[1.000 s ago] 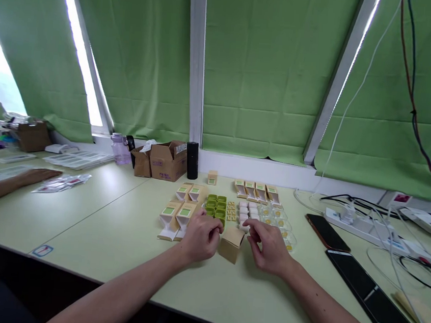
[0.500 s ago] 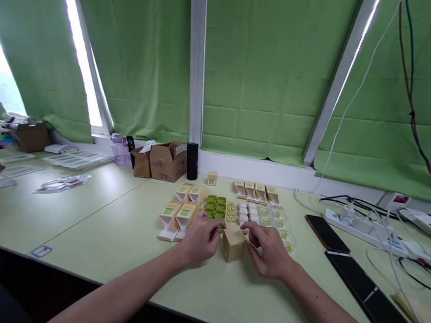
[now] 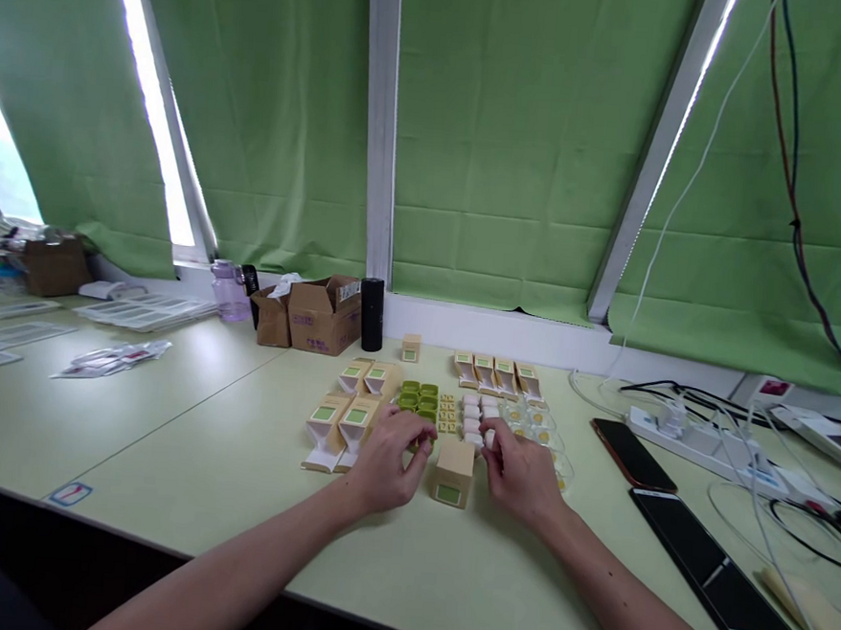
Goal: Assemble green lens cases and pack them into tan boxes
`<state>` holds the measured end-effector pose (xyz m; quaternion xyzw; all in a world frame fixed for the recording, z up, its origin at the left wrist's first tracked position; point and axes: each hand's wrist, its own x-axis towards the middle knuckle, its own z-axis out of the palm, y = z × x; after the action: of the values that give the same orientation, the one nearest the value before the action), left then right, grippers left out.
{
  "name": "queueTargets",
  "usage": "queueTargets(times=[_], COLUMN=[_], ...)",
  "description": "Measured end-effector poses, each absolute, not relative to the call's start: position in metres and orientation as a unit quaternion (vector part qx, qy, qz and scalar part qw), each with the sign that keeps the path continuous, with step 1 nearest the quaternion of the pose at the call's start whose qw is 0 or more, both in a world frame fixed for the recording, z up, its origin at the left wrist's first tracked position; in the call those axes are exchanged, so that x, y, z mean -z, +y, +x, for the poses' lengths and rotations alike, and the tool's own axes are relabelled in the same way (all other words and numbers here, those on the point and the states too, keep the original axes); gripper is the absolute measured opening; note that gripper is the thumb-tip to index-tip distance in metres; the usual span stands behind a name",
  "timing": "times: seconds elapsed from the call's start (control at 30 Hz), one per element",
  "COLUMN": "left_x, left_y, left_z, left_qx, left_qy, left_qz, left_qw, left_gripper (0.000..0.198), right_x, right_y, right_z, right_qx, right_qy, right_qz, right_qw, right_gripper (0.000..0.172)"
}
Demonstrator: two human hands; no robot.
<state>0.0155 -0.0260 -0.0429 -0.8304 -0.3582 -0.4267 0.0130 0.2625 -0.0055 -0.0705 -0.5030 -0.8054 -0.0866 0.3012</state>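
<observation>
A small tan cardboard box (image 3: 453,473) stands closed between my hands, with a green label on its front. My left hand (image 3: 390,455) is just left of it, thumb and index finger pinched at the nearest green cup (image 3: 412,443) of a grouped set. On the box's other side, my right hand (image 3: 521,474) has its fingertips closed at a pale pink piece (image 3: 489,439); the fingers partly hide the grip. Tiny yellow pieces (image 3: 447,413) lie between the green and pink groups. Clear plastic pieces with yellow centres (image 3: 543,437) lie behind my right hand.
Tan boxes with open flaps (image 3: 325,422) lie at left, and a row of similar ones (image 3: 501,375) behind. Phones (image 3: 723,576) and a power strip (image 3: 699,448) with cables are at right. Cardboard boxes (image 3: 323,320) and a black cylinder (image 3: 372,314) stand along the wall.
My hands have come off the tan box, which now stands turned with its green label toward me. The left moved to the green cups, the right to the pink pieces. Another person's hand withdrew at far left.
</observation>
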Motion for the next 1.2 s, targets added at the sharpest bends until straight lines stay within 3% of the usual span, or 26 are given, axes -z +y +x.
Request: queueTargets(times=[0.2, 0.3, 0.5, 0.7, 0.83, 0.93, 1.2], left_x=[0.022, 0.012, -0.013, -0.049, -0.066, -0.064, -0.023], left_y=[-0.034, -0.034, -0.026, 0.018, 0.079, 0.123, 0.187], left_z=[0.026, 0.033, 0.044, 0.036, 0.021, 0.009, -0.007], left_qx=[0.291, 0.219, 0.140, 0.187, 0.199, 0.164, 0.125], left_qy=[-0.332, -0.326, -0.314, -0.355, -0.413, -0.463, -0.509], left_qz=[-0.897, -0.920, -0.939, -0.916, -0.887, -0.863, -0.837], left_qw=[-0.003, 0.007, 0.001, -0.005, 0.051, 0.114, 0.158], left_gripper=[0.059, 0.069, 0.055, 0.058, 0.051, 0.053, 0.050], right_x=[0.069, 0.069, 0.068, 0.067, 0.067, 0.066, 0.066], right_y=[-0.007, -0.008, -0.009, -0.010, -0.012, -0.014, -0.018], right_z=[0.261, 0.260, 0.260, 0.259, 0.258, 0.255, 0.251], right_qx=[0.091, 0.091, 0.080, 0.091, 0.091, 0.089, 0.082], right_qy=[-0.795, -0.793, -0.794, -0.788, -0.793, -0.797, -0.809], right_qz=[-0.523, -0.526, -0.526, -0.530, -0.521, -0.514, -0.492], right_qw=[0.292, 0.294, 0.295, 0.300, 0.303, 0.305, 0.311], right_gripper=[0.027, 0.024, 0.021, 0.021, 0.022, 0.022, 0.024])
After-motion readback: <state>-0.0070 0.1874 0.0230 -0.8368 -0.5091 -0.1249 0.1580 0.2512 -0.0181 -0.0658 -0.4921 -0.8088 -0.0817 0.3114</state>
